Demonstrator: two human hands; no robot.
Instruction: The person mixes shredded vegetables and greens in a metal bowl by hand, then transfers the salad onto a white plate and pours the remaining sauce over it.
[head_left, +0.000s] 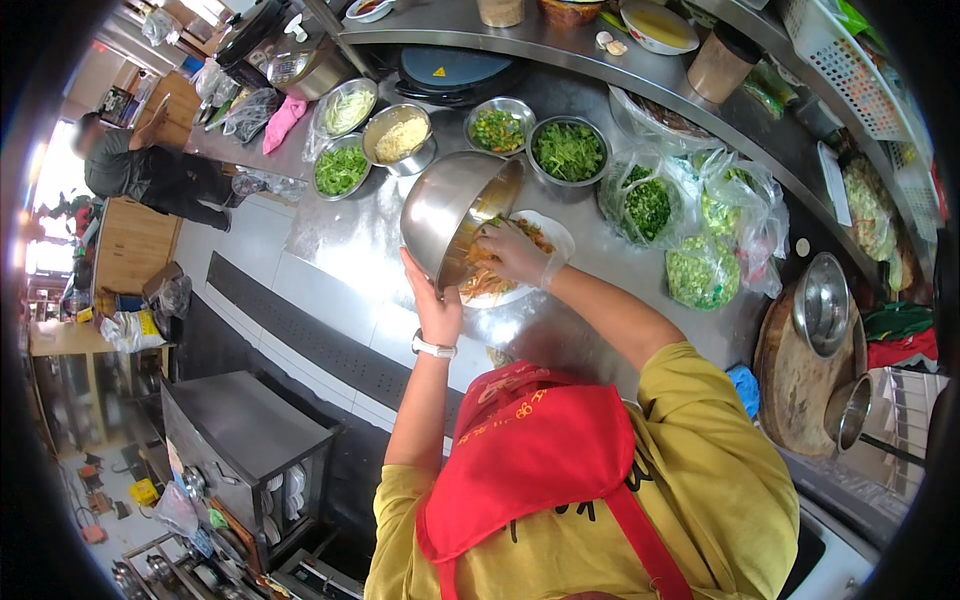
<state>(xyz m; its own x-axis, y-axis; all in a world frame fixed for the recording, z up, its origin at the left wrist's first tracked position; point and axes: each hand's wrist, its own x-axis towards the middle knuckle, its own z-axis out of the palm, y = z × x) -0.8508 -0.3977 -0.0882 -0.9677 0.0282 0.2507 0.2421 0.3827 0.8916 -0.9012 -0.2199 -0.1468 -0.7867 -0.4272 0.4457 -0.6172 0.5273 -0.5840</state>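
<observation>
A large stainless steel mixing bowl (439, 206) is tipped on its side, its mouth facing right over a white plate (561, 238). My left hand (435, 309) grips the lower rim, thumb on the near side. Dressed shredded food (487, 285), orange and pale strands with green bits, lies on the plate and at the bowl's mouth. My right hand (517, 251), in a clear disposable glove, has its fingers curled into these shreds between bowl and plate. Its fingertips are partly hidden by the food.
Behind the bowl stand metal bowls of minced garlic (401, 139), chopped peppers (496, 131) and cilantro (568, 150). Bags of chopped greens (701, 274) lie right, near a round wooden chopping block (780, 375). A steel shelf (525, 46) overhangs the back. A person (142, 161) stands far left.
</observation>
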